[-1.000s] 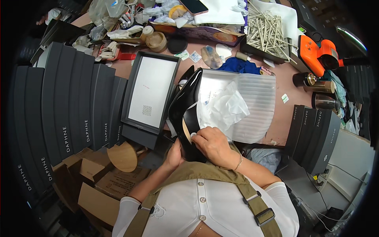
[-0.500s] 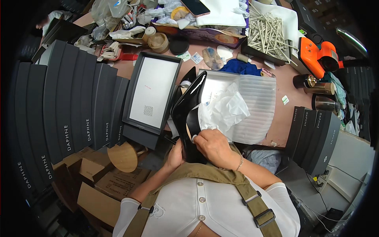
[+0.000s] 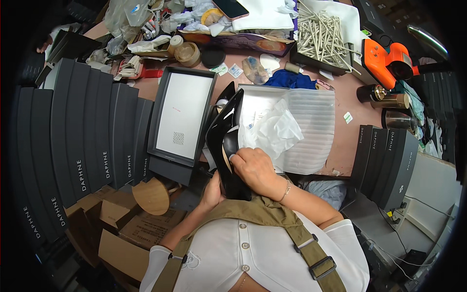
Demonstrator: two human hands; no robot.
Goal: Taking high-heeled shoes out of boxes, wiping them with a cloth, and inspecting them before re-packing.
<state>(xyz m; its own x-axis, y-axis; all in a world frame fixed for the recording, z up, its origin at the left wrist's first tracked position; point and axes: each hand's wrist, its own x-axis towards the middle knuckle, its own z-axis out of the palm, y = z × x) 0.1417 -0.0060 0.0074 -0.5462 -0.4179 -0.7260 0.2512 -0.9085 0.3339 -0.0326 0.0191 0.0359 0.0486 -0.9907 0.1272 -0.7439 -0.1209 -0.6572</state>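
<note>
1. Head view: glossy black shoe (image 3: 220, 132) is off the table, held up at the near edge, just in front of the person's body
2. Left hand (image 3: 211, 192) wraps the shoe's left side, near end; grip closed on the shoe, fingers mostly hidden
3. Right hand (image 3: 255, 168) has its fingertips curled into the shoe opening; a pale spot shows at the tips, can't tell whether that's a nail or a small pinched piece, so can't call that grip
4. Done, by my read: shoe is unpacked; white-lined box (image 3: 248, 101) lies open beyond the hands, crumpled white paper (image 3: 279, 129) in it, ribbed white sheet (image 3: 314, 131) spread over its right side
5. What looks like a second black shoe (image 3: 228, 91) sits just beyond the held one, partly blocked by it
6. Shallow dark tray (image 3: 180, 97), white inside, lies left of the shoes, no shoe in it
7. Left, by my read: handling inside the shoe isn't finished, fingers are in the opening; neither shoe is boxed as far as visible
</note>
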